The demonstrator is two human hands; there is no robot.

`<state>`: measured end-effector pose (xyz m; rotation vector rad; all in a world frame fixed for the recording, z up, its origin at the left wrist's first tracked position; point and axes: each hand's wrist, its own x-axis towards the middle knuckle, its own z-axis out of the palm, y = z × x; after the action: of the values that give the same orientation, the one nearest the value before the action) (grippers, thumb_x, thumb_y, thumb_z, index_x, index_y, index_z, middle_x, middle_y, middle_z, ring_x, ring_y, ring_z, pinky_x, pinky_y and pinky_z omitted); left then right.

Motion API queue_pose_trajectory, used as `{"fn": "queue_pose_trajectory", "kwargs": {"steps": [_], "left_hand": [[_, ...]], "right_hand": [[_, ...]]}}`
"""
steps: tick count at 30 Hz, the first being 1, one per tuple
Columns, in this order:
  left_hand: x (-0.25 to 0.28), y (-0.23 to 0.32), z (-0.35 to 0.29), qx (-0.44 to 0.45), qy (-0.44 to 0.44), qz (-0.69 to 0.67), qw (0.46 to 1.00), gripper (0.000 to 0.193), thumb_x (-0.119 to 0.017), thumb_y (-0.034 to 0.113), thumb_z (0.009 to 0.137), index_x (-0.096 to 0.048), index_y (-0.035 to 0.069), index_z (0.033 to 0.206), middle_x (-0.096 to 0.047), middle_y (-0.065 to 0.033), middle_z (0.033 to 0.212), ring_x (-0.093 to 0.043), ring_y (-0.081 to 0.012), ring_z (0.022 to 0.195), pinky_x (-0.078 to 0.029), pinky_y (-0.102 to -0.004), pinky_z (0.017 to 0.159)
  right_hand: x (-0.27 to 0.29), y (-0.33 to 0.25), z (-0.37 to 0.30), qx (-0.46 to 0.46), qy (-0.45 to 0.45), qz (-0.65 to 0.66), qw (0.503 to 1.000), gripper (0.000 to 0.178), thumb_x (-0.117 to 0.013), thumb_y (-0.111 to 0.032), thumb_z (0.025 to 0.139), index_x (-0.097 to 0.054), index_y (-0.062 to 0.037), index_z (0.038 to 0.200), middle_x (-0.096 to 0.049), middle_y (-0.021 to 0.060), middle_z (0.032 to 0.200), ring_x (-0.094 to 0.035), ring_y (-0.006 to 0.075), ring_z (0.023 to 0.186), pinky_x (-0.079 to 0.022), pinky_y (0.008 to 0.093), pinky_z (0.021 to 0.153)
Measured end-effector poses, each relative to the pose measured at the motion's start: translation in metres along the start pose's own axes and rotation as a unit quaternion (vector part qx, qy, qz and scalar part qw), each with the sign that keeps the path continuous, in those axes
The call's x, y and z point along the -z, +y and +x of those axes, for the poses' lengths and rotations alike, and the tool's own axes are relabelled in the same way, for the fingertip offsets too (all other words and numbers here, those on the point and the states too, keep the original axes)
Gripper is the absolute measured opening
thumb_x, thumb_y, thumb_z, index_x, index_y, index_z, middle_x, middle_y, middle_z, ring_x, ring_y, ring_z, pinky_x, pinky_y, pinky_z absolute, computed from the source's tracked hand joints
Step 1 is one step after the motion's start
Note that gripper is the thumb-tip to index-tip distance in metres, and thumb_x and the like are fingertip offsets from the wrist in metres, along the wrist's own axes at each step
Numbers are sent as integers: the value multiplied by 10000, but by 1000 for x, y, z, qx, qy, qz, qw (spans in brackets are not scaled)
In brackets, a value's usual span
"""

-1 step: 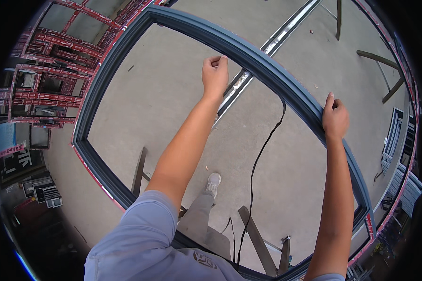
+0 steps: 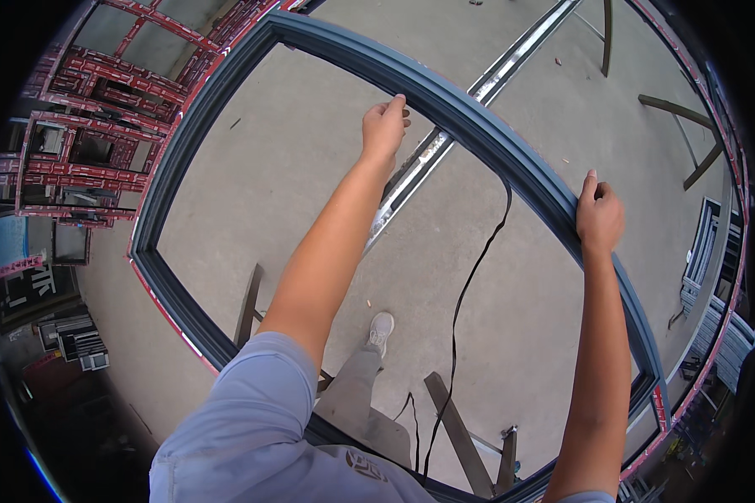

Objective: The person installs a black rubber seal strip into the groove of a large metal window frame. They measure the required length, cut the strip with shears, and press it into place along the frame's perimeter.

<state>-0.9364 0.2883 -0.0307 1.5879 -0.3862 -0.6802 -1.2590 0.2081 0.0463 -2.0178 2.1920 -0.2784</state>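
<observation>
A large dark grey window frame [image 2: 453, 107] lies before me, tilted across the view. My left hand [image 2: 384, 127] is beside the inner edge of its far bar, index finger pointing up to the bar, the other fingers loosely bent and apart. Nothing shows in that hand. Further right, my right hand [image 2: 601, 216] is closed over the bar of the same frame, thumb up; its fingertips are partly hidden. A thin black rubber strip [image 2: 455, 323] hangs in a curve from the bar's inner groove between my hands, down toward my body.
Below the frame are a long metal rail [image 2: 516, 57] and dark support legs [image 2: 460, 432] on a concrete floor. Red-taped frames [image 2: 101, 126] stack at the left. More profiles [image 2: 713, 293] lie at the right. My shoe [image 2: 381, 329] shows through the opening.
My left hand's fingers have loosened from a pinch, and the hand has shifted slightly toward the bar. The hanging strip has swung a little to the right. My right hand has hardly moved.
</observation>
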Motion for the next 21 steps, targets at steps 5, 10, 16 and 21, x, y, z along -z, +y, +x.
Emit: {"fn": "queue_pose_trajectory", "kwargs": {"steps": [5, 10, 16, 21], "left_hand": [[4, -15, 24, 74, -110, -24, 991, 266, -584, 243, 981, -652, -8, 1035, -709, -96, 949, -663, -161, 827, -460, -284, 720], [2, -28, 26, 36, -106, -33, 993, 225, -581, 212, 988, -651, -1, 1004, -705, -81, 907, -664, -151, 804, -461, -282, 706], [0, -29, 21, 73, -105, -92, 987, 188, -593, 201, 978, -644, 23, 947, -694, -74, 857, -651, -146, 773, -459, -279, 704], [2, -32, 25, 51, -151, -58, 985, 162, -602, 204, 967, -630, 52, 921, -678, -61, 822, -633, -139, 761, -451, -267, 696]], "right_hand": [[0, 1, -3, -2, 4, -9, 1000, 555, -443, -528, 979, -718, -52, 902, -722, 171, 897, -674, 369, 899, -510, 441, 810], [-2, 3, -1, 2, 5, -17, 1000, 560, -443, -533, 978, -723, -52, 916, -724, 175, 908, -675, 374, 908, -512, 445, 820], [-2, 2, -2, 0, 10, -19, 1000, 570, -441, -543, 979, -726, -53, 922, -727, 177, 926, -680, 373, 921, -515, 442, 828], [-2, 3, -2, -3, 6, -20, 1000, 568, -437, -545, 980, -729, -60, 926, -727, 177, 925, -683, 371, 921, -516, 440, 829]]}}
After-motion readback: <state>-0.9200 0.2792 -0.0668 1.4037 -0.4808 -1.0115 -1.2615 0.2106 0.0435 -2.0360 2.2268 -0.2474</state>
